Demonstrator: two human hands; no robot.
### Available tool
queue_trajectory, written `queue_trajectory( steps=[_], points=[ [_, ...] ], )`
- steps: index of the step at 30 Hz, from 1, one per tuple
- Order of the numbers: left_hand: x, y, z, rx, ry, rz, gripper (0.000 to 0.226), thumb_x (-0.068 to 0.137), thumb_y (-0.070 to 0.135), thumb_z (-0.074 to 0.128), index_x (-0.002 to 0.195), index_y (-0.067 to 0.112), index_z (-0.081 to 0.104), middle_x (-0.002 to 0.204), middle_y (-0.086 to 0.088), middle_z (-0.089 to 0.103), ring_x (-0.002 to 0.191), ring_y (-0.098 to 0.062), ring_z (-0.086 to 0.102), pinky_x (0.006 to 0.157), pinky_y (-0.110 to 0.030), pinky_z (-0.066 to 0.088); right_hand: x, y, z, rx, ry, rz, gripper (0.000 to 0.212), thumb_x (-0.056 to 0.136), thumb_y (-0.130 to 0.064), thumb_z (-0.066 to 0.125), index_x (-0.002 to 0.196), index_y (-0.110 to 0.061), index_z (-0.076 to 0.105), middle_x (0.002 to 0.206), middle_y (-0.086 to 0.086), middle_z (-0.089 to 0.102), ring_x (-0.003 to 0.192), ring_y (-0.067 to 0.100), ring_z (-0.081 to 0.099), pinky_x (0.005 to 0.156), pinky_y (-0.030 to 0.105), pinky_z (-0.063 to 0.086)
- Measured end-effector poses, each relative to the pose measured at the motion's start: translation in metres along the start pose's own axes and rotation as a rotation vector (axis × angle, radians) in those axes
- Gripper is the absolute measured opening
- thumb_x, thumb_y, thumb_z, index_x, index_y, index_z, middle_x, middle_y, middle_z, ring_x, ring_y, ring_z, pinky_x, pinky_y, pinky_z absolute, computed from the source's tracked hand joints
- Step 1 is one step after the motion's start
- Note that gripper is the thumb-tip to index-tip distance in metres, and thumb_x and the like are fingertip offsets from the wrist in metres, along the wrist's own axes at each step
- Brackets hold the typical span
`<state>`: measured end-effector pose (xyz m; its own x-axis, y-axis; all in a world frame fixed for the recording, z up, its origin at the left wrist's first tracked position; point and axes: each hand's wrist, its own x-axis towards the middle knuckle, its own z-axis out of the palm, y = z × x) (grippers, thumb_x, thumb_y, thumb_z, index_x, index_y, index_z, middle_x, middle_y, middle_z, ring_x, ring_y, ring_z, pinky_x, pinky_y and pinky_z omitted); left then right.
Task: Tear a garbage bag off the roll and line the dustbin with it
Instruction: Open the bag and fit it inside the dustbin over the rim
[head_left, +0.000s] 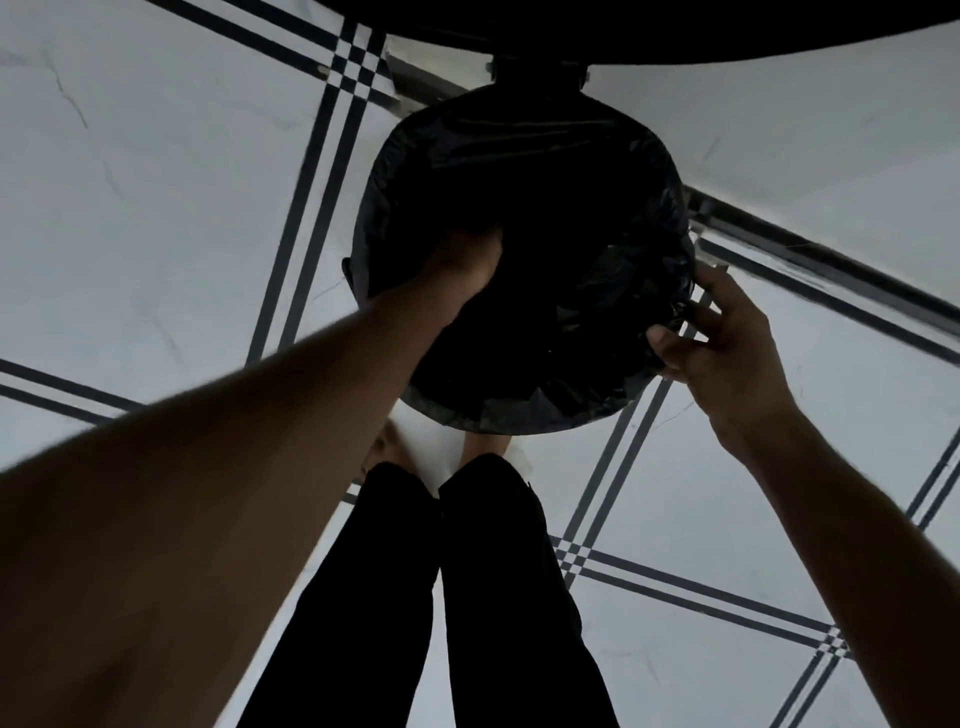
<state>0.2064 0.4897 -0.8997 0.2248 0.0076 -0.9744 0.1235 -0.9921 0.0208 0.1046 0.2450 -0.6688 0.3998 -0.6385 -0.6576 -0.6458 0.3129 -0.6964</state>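
A round dark dustbin (358, 270) stands on the floor below me, its mouth covered by a black garbage bag (545, 171) that wraps over the rim. My left hand (467, 254) reaches down into the bag inside the bin; its fingers are lost in the dark plastic. My right hand (727, 332) is at the bin's right rim, where thumb and fingers pinch a bunched fold of the bag. No roll of bags is in view.
White floor tiles (156, 182) with black striped borders surround the bin. My legs in black trousers (467, 597) stand just in front of it. A dark round object (675, 26) hangs over the top edge of the view.
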Motion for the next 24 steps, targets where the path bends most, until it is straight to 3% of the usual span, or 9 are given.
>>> queue_trajectory(
  steps=[3,5,7,12,14,17,19,21,24],
  points=[
    [-0.100,0.122,-0.046,-0.172,0.074,0.147,0.063,0.102,0.050,0.026,0.153,0.012,0.028,0.159,-0.014,0.029,0.145,-0.033,0.028,0.117,-0.042,0.020,0.001,0.001,0.001,0.004,0.007,-0.004,0.064,0.088,0.016,0.057,0.131,-0.031,0.055,0.111,-0.007,0.070,0.106,0.010,0.069,0.077,0.030,0.061],
    [-0.154,0.191,-0.045,-0.360,-0.057,0.303,0.064,0.103,0.051,0.026,0.153,0.012,0.028,0.158,-0.015,0.030,0.145,-0.034,0.030,0.116,-0.039,0.022,0.002,0.002,0.002,0.032,-0.003,-0.008,0.064,0.089,0.017,0.056,0.128,-0.034,0.055,0.112,-0.006,0.070,0.110,0.012,0.067,0.079,0.029,0.061],
    [-0.180,0.214,-0.036,-0.439,-0.152,0.373,0.067,0.101,0.057,0.022,0.156,0.017,0.020,0.162,-0.013,0.022,0.147,-0.032,0.024,0.119,-0.041,0.017,0.001,0.002,0.001,0.056,-0.024,-0.017,0.064,0.090,0.017,0.054,0.125,-0.036,0.056,0.114,-0.004,0.070,0.112,0.012,0.067,0.079,0.027,0.061],
    [-0.178,0.224,-0.025,-0.561,-0.222,0.306,0.066,0.102,0.054,0.025,0.154,0.014,0.027,0.159,-0.016,0.028,0.144,-0.032,0.031,0.119,-0.040,0.022,0.005,0.004,-0.005,0.052,-0.045,-0.018,0.063,0.089,0.017,0.056,0.131,-0.030,0.056,0.110,-0.005,0.072,0.101,0.014,0.071,0.079,0.032,0.061],
    [-0.180,0.222,-0.036,-0.424,-0.163,0.317,0.063,0.102,0.052,0.029,0.152,0.013,0.032,0.157,-0.017,0.033,0.142,-0.033,0.035,0.117,-0.040,0.026,0.005,0.005,-0.004,0.070,-0.046,-0.012,0.064,0.088,0.018,0.057,0.134,-0.026,0.054,0.109,-0.006,0.072,0.098,0.015,0.072,0.077,0.031,0.061],
    [-0.177,0.197,-0.052,-0.218,-0.011,0.423,0.053,0.101,0.044,0.041,0.145,0.016,0.045,0.146,-0.014,0.050,0.133,-0.032,0.047,0.107,-0.035,0.037,0.004,0.003,-0.004,0.046,-0.046,-0.007,0.068,0.086,0.016,0.059,0.136,-0.029,0.053,0.120,-0.003,0.068,0.111,0.018,0.067,0.080,0.029,0.061],
    [-0.182,0.172,-0.070,-0.237,0.090,0.504,0.040,0.098,0.034,0.048,0.135,0.020,0.055,0.133,-0.007,0.062,0.124,-0.025,0.057,0.102,-0.030,0.043,0.001,-0.002,-0.005,-0.047,-0.068,-0.015,0.069,0.085,0.004,0.069,0.140,-0.033,0.050,0.131,-0.002,0.063,0.116,0.017,0.065,0.087,0.034,0.060],
    [-0.196,0.144,-0.088,-0.352,0.136,0.582,0.030,0.091,0.029,0.049,0.116,0.025,0.065,0.113,-0.001,0.071,0.105,-0.020,0.067,0.099,-0.036,0.050,-0.009,-0.012,-0.008,-0.117,-0.023,-0.018,0.071,0.081,-0.017,0.080,0.142,-0.034,0.047,0.135,0.002,0.060,0.111,0.013,0.067,0.093,0.044,0.057],
    [-0.229,0.107,-0.117,-0.537,0.230,0.587,0.024,0.087,0.026,0.047,0.101,0.027,0.067,0.091,0.006,0.072,0.081,-0.014,0.070,0.085,-0.040,0.057,-0.023,-0.036,-0.015,0.072,0.190,-0.015,0.054,0.086,-0.006,0.073,0.136,-0.014,0.053,0.117,0.011,0.059,0.088,0.013,0.065,0.079,0.033,0.058]
  ],
)
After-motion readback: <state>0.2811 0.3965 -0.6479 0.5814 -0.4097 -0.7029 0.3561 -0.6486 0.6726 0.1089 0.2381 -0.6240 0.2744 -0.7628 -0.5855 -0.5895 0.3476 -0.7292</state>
